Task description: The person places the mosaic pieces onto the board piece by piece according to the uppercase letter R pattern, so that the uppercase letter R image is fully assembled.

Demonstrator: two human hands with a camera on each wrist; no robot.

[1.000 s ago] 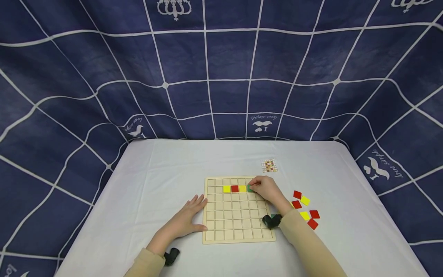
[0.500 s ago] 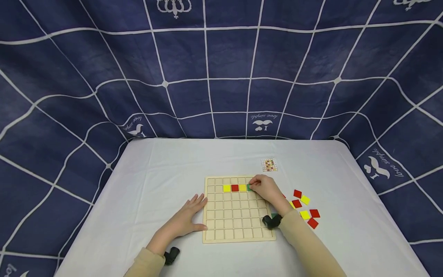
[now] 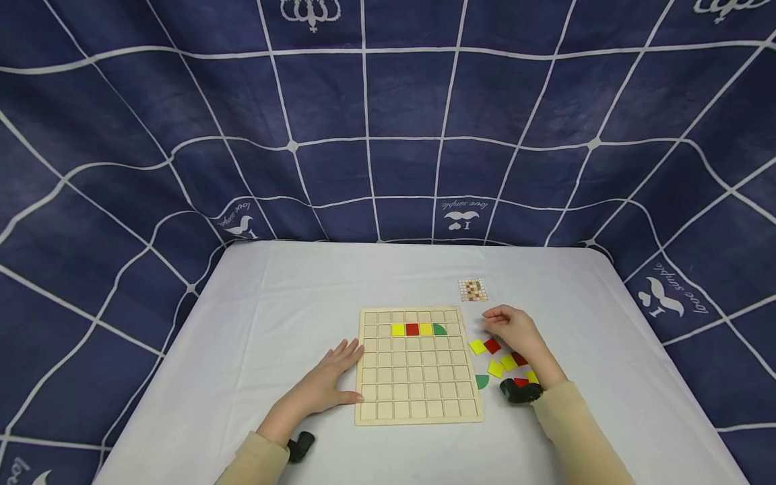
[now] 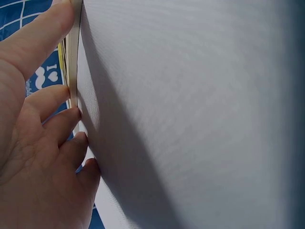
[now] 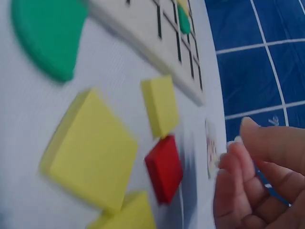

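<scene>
A wooden grid board (image 3: 418,377) lies mid-table. In its second row from the far side sit a yellow square tile (image 3: 398,330), a red square tile (image 3: 412,329), another yellow tile (image 3: 426,329) and a green quarter-round tile (image 3: 439,329). My left hand (image 3: 330,380) rests at the board's left edge, fingers spread, thumb and fingertips on the rim. My right hand (image 3: 515,331) hovers right of the board above loose tiles, its fingers loosely curled with nothing between them. In the right wrist view a red tile (image 5: 165,169) and yellow tiles (image 5: 90,152) lie below the fingers.
Loose red and yellow tiles (image 3: 495,368) lie right of the board, some hidden by the right wrist. A second green quarter-round (image 3: 481,382) is close to the board's right edge. A small printed pattern card (image 3: 473,289) lies behind the board. A blue curtain (image 3: 400,168) surrounds the table.
My right hand has let go of the green quarter-round tile in the board's second row and moved right, over the loose tiles. The left hand has stayed at the board's edge.
</scene>
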